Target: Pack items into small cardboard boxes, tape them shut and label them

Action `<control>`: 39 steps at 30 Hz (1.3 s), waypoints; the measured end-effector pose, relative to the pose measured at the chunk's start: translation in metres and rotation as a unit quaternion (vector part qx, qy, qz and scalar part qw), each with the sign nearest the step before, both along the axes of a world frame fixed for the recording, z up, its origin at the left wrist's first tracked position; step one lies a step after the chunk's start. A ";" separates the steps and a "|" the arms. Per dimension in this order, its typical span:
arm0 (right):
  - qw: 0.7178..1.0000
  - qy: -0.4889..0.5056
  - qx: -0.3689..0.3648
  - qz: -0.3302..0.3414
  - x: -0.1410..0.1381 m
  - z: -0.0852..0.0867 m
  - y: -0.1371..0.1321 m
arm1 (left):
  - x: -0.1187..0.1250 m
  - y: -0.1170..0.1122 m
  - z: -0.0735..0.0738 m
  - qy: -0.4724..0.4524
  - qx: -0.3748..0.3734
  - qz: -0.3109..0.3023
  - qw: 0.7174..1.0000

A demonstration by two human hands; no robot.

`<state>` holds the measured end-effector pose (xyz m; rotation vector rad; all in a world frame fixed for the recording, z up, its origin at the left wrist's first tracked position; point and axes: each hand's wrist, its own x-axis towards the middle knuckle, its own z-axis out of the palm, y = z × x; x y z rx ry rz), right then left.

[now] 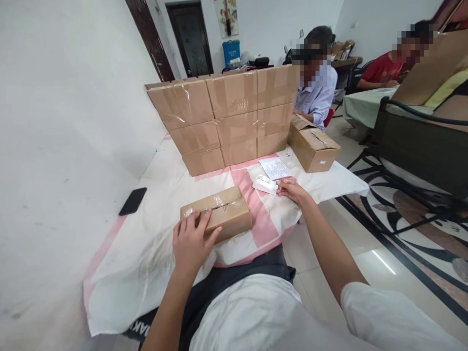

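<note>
In the head view a small brown cardboard box (230, 222) lies on the cloth in front of me, with clear tape and a dark seam along its top. My left hand (192, 239) rests on the box's near left part, fingers spread and thumb apart. To the right of the box, my right hand (290, 189) is closed on the end of a white tape dispenser (265, 184), low over the cloth. Just beyond the dispenser lies a white sheet (275, 168) printed with rows of small marks.
A wall of stacked taped boxes (234, 117) stands across the table's far side. Another carton (314, 148) sits at the right. A black phone (133, 201) lies at left on the pink-and-white cloth (157, 183). A person in a light shirt (318, 92) sits opposite.
</note>
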<state>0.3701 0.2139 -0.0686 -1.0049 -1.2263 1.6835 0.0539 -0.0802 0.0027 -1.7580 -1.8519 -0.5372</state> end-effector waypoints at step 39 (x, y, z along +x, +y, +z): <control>0.994 0.072 0.072 -0.043 -0.004 -0.011 -0.019 | 0.004 0.006 -0.003 0.022 0.024 0.022 0.999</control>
